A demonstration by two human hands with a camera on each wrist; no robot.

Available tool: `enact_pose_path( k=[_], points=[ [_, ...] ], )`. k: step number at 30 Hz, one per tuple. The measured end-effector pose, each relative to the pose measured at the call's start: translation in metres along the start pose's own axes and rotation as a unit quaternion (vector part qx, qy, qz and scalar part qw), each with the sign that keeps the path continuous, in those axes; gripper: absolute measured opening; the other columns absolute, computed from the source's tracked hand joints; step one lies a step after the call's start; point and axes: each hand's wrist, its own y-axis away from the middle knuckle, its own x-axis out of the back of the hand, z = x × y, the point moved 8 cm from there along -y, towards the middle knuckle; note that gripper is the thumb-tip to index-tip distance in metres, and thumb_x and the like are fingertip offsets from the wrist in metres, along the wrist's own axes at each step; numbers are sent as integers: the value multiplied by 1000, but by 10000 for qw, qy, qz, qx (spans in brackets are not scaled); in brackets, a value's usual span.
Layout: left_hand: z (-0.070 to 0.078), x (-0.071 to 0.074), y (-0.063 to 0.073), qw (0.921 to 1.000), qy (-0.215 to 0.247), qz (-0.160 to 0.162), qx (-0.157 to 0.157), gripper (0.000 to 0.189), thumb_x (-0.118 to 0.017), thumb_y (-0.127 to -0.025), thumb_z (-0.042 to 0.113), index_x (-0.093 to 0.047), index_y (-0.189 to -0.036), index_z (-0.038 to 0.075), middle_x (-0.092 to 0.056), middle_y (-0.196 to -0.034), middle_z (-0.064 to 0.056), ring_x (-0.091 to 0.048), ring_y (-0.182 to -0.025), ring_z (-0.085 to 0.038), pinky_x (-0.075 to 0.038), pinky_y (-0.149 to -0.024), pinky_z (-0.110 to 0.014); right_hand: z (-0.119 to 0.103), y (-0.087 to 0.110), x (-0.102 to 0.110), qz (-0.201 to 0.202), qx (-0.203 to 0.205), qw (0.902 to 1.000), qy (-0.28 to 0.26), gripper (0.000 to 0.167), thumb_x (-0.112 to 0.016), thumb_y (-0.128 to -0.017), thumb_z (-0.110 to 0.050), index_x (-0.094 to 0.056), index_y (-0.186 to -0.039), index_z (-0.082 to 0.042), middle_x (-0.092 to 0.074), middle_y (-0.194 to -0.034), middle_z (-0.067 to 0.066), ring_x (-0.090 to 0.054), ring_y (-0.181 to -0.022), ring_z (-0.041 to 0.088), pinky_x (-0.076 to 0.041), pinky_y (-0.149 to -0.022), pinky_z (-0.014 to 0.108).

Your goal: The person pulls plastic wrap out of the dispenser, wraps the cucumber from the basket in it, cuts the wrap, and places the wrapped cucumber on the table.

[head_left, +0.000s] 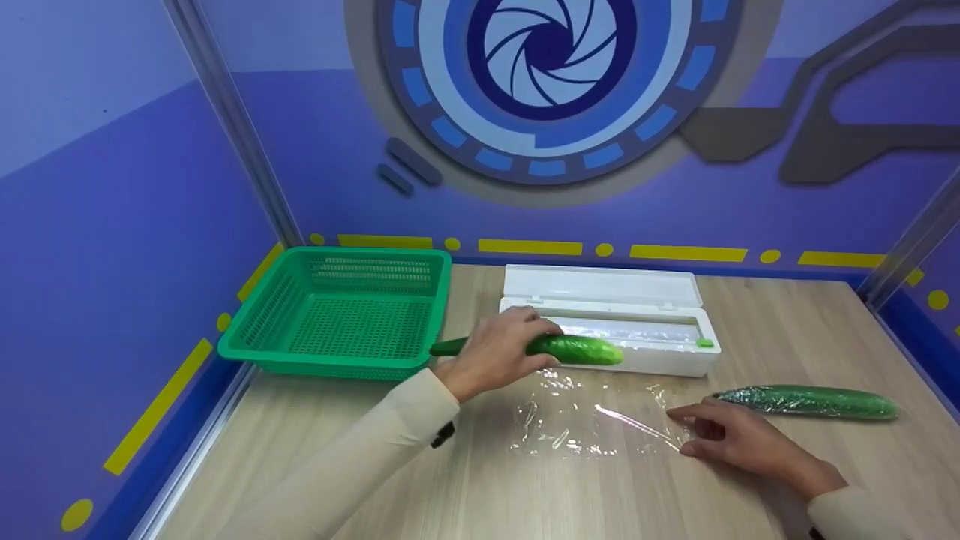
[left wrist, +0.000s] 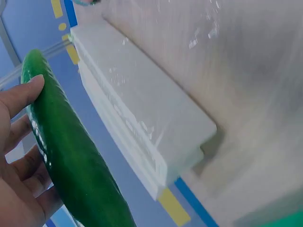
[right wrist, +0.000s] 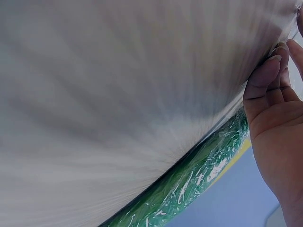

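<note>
My left hand [head_left: 501,346] grips a green cucumber [head_left: 576,349] around its middle, holding it above the sheet of plastic wrap and in front of the wrap box. In the left wrist view the thumb lies along one side of the cucumber [left wrist: 71,146], with fingers curled behind it. A clear sheet of plastic wrap [head_left: 577,427] lies on the table. At its right edge, my right hand [head_left: 739,439] pinches the film between thumb and fingers; the contact is partly hidden. Just beyond that hand lies another cucumber [head_left: 817,401], wrapped in film.
A white plastic wrap box [head_left: 637,361] stands at the back with its lid [head_left: 600,285] raised, a roll inside and a green slider [head_left: 705,343] at its right end. To the left is a green basket [head_left: 360,322]. Walls enclose the wooden table [head_left: 562,495] at the back and sides.
</note>
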Motion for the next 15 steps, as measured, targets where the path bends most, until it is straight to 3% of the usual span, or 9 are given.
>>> enact_pose_path(
  k=[8,15],
  points=[
    [21,-32,-7,9995,86,-310,-20,41,-81,-95,42,-77,-130,22,-70,-107,5,-57,-88,-8,-46,-73,-24,1,-1,-1,-58,-105,9999,36,51,-81,-94,-42,-71,-138,-18,-60,-99,-6,-54,-89,10,-46,-70,26],
    [35,-68,-12,9969,215,-746,107,40,-84,-92,41,-78,-128,25,-65,-95,12,-50,-80,-3,-38,-68,-22,0,0,0,119,153,9998,22,51,-83,-92,-42,-73,-135,-17,-60,-96,-7,-53,-86,8,-45,-69,26]
  ],
)
